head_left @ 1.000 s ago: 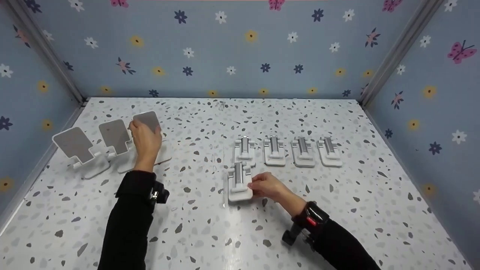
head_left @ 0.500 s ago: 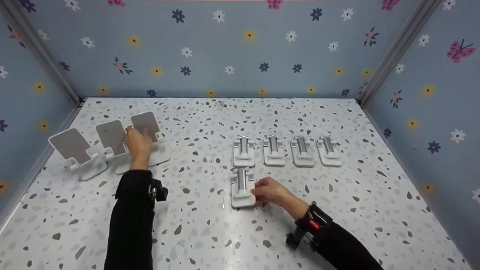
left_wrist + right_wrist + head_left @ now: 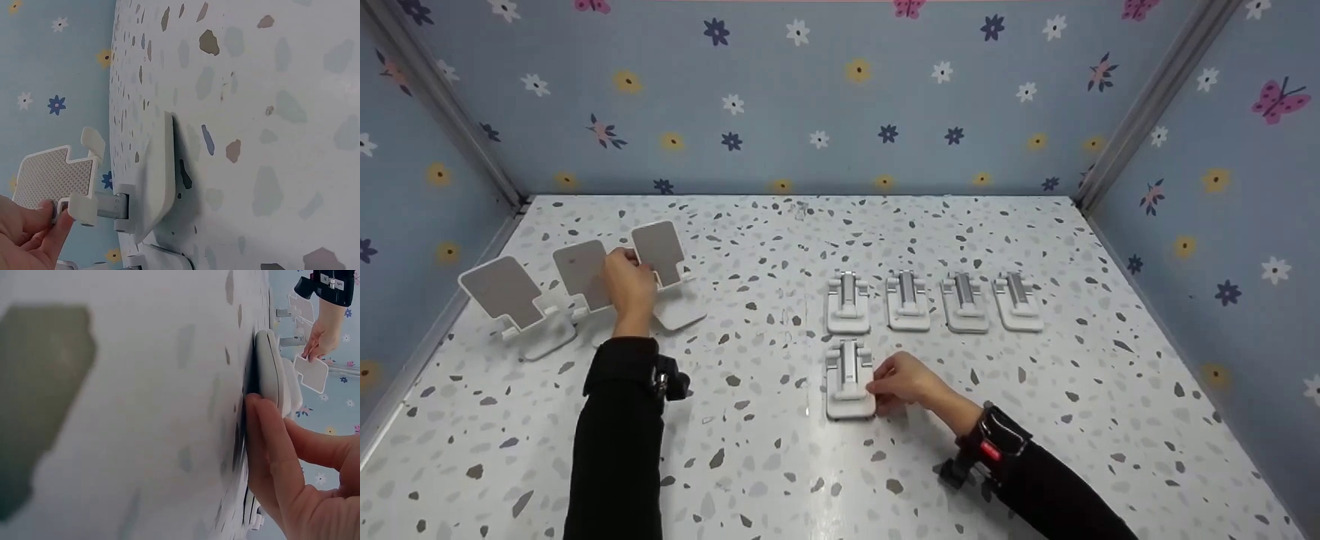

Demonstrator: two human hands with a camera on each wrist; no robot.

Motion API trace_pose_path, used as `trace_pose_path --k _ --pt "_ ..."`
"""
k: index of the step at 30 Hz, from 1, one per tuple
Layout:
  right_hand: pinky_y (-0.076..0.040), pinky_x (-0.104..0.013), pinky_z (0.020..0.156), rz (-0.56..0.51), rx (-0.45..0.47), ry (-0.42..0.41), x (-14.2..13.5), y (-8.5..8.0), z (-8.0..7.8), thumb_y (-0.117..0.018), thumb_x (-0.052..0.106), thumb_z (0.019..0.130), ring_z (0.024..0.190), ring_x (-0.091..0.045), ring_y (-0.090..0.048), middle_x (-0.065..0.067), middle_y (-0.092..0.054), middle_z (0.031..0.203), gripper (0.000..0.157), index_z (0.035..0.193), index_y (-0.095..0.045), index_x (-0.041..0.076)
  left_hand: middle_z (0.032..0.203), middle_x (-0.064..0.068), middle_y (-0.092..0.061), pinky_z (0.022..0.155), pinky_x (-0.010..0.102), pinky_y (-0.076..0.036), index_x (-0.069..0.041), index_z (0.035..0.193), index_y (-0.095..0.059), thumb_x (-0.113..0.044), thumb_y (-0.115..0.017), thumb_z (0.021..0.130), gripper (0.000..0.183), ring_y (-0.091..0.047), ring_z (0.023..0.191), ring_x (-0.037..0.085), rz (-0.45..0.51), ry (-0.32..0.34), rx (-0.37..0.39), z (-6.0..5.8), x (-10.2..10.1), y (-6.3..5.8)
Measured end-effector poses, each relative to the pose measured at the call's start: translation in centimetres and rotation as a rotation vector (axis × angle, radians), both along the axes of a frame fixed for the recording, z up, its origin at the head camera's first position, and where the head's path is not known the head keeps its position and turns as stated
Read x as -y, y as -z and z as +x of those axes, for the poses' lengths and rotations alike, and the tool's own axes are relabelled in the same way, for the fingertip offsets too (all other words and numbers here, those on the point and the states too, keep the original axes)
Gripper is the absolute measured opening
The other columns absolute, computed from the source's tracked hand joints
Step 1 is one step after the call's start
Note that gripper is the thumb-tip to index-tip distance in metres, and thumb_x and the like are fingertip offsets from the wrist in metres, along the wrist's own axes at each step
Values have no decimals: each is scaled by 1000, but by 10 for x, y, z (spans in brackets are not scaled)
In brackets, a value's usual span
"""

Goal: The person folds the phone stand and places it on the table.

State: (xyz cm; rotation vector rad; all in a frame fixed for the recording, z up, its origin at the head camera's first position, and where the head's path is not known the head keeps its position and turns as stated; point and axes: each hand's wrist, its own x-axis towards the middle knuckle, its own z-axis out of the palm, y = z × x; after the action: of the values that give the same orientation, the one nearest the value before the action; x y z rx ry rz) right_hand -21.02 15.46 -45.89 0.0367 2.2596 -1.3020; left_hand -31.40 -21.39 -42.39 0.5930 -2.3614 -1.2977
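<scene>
My left hand (image 3: pixel 630 286) pinches the side edge of an unfolded phone stand (image 3: pixel 658 251), whose grey pad and white hooks show in the left wrist view. That stand's white base (image 3: pixel 160 177) lies on the table, its plate raised and tilted. Thumb and fingertips meet beside one hook, as the left wrist view shows. Nearer the front, my right hand (image 3: pixel 906 381) holds the right edge of a folded white phone stand (image 3: pixel 849 382) lying flat. In the right wrist view, the fingers (image 3: pixel 275 450) reach along the base's edge, with the thumb on its upper side.
Two more unfolded phone stands (image 3: pixel 502 292) stand left of my left hand, one partly covered by it. Several folded stands (image 3: pixel 907 301) lie in a row behind the right hand's stand. Flowered walls (image 3: pixel 825 97) enclose the speckled table (image 3: pixel 765 465) at the back and sides.
The right hand's folded stand has moved toward the front and slightly right, away from the row. My left hand has slid down to the left edge of its stand, whose plate has shifted slightly right.
</scene>
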Motion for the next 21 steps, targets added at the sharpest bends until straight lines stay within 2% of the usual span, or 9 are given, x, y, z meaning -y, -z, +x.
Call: trace_pose_path --k 3,6,13,21 --pt "-45 -22 42 67 -26 0 0 -1 -2 -65 6 78 55 -22 -63 -13 -64 65 12 83 -61 -4 91 22 -56 75 34 -41 13 100 -55 7 -50 81 21 -51 85 27 -9 0 -28 0 -4 -1" --pt "-52 -29 48 60 -20 7 -1 -2 -3 -66 4 76 55 -25 -63 -15 -64 64 12 82 -60 -5 86 18 -56 72 31 -42 12 97 -57 8 -52 80 18 -52 82 26 -25 0 -64 0 -12 -4" --pt "-51 -28 46 97 -102 -6 -3 -5 -5 -67 3 75 54 -23 -63 -13 -63 63 11 81 -61 -4 85 21 -60 65 28 -43 11 92 -59 7 -55 80 13 -54 75 24 -67 85 -167 5 -36 -17" --pt "-54 -32 57 -52 -164 5 0 -26 -11 -61 5 81 60 -22 -63 -18 -63 74 21 94 -58 -10 83 21 -62 60 19 -50 12 90 -59 7 -59 78 13 -59 71 23 54 228 -266 21 -77 -41"
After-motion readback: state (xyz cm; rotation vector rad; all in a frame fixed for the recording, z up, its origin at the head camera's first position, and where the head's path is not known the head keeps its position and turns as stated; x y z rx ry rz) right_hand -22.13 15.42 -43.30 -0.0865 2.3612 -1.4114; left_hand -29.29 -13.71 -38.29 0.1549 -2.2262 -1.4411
